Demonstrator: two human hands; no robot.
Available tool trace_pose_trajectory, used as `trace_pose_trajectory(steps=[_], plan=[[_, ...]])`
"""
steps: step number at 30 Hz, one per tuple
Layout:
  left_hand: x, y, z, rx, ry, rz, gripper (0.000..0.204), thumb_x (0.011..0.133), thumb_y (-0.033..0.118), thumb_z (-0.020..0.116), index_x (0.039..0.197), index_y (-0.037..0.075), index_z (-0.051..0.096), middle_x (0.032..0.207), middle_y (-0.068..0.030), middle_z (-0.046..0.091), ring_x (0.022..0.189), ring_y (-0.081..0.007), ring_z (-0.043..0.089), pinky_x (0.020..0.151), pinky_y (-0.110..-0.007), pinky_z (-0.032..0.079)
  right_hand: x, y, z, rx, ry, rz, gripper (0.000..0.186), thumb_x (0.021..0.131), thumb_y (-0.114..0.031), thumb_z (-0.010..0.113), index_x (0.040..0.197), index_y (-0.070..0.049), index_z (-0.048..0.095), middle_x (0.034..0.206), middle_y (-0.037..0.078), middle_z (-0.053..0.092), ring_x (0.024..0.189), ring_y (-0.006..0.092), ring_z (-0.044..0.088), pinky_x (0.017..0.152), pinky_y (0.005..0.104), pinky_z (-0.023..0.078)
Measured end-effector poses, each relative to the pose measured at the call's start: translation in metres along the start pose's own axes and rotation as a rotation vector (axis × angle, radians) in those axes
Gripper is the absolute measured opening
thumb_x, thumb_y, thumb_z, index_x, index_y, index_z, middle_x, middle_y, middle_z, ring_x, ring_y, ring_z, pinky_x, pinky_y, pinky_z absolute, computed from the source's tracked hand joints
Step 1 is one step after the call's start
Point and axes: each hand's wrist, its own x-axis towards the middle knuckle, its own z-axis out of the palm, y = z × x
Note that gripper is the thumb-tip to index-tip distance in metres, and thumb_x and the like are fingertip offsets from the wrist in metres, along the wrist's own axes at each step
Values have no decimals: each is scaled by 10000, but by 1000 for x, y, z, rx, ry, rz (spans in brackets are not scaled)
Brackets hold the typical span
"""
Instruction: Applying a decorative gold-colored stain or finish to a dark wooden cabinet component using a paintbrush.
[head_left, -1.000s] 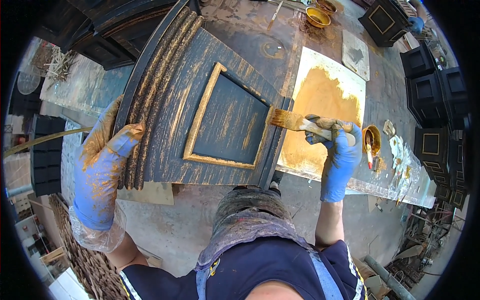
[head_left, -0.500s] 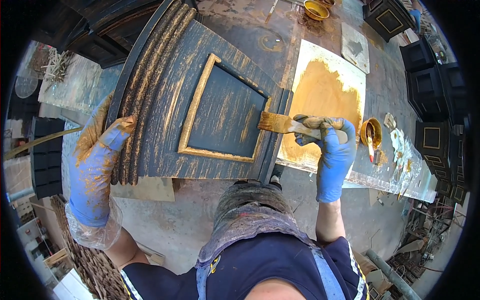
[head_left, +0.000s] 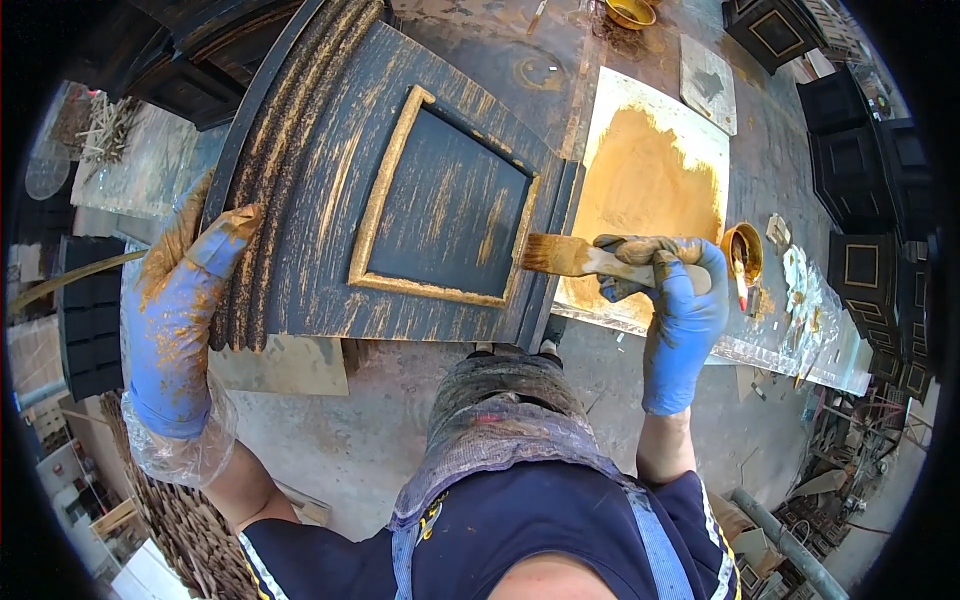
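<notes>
A black wooden furniture piece (head_left: 325, 200) with gold-brown streaks is tilted in front of me. A gold moulding frame (head_left: 381, 190) surrounds its sunken panel, and ribbed trim runs along its left end. My left hand (head_left: 185, 300), in a blue glove smeared with gold paint, grips that ribbed end; its fingertips are hidden behind. In my right hand (head_left: 672, 290), also blue-gloved, is a flat paintbrush (head_left: 600, 262), held by its pale handle. The brush's brown-stained bristles meet the right side of the piece by the moulding.
Right of the piece lies a white board (head_left: 655, 170) covered with ochre paint. Beyond my right hand stand a yellow paint bowl (head_left: 752, 240) with a red-tipped brush and a crumpled plastic sheet (head_left: 805, 310). More black panelled pieces (head_left: 868, 275) line the far right.
The brush has shifted slightly right and off the inner panel onto the right border. The furniture piece and my left hand have moved a little left and up in view.
</notes>
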Motion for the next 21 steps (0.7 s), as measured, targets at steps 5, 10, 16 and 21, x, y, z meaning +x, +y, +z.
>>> trace_pose_trajectory(steps=[5, 10, 16, 21], plan=[[-1, 4, 3, -30, 28, -40, 412, 763, 164, 542, 1086, -71, 445, 944, -87, 544, 827, -90, 496, 754, -189, 386, -4, 6, 5, -222, -31, -46, 87, 807, -63, 405, 860, -1, 374, 772, 170, 562, 676, 237, 586, 524, 280, 502], [2, 1, -1, -80, -3, -13, 348, 766, 148, 537, 1040, -59, 483, 916, -71, 550, 799, -87, 501, 718, -183, 394, -13, -10, 9, -20, -30, 59, 78, 789, -17, 425, 848, -22, 374, 781, 154, 561, 674, 213, 582, 531, 278, 502], [1, 2, -5, -76, -49, 16, 346, 771, 161, 532, 1046, -44, 490, 915, -67, 551, 811, -80, 495, 724, -187, 392, -25, -11, 9, -10, 112, 85, 99, 728, 5, 521, 809, -5, 465, 728, 53, 553, 665, 82, 502, 611, 212, 430], [2, -1, -7, -82, -18, 5, 349, 774, 171, 531, 1050, -39, 491, 916, -67, 552, 810, -80, 495, 724, -190, 392, -35, -3, 13, -196, 93, -19, 97, 736, 17, 499, 817, -10, 453, 746, 79, 555, 672, 97, 515, 619, 217, 434]])
